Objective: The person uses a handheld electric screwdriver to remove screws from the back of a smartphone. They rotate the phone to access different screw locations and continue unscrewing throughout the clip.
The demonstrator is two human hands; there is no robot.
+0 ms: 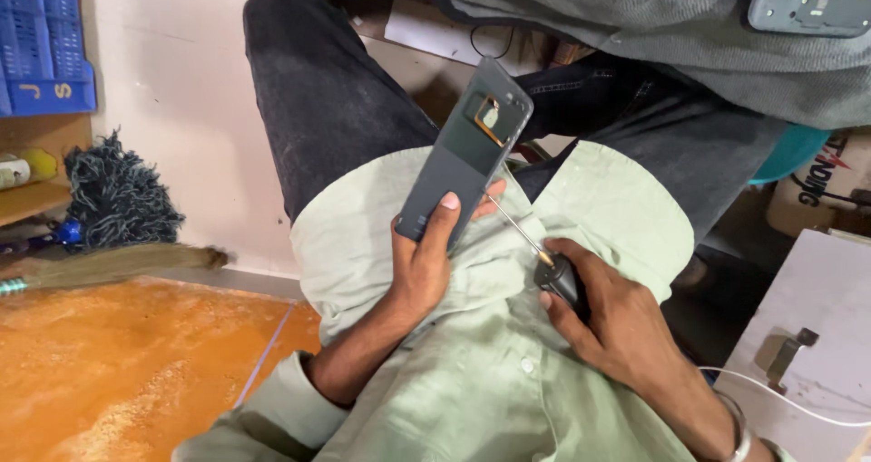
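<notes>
My left hand [425, 264] grips the lower end of a dark grey phone [463, 150] with its back cover off, held tilted up over my lap. An orange-rimmed part shows near the phone's upper end. My right hand [610, 315] holds a black-handled screwdriver [555, 272]. Its thin metal shaft reaches up-left to the phone's right edge, near my left fingertips. Below both hands lie my pale green shirt [472, 371] and black trousers [318, 90].
Another person in a grey top [653, 27] sits close at the upper right with a dismantled phone frame [807, 4] resting on them. An orange floor [118, 371], a broom and a dark mop [118, 194] are at the left. A blue crate [45, 45] hangs upper left. A white box with a cable [807, 371] stands at the right.
</notes>
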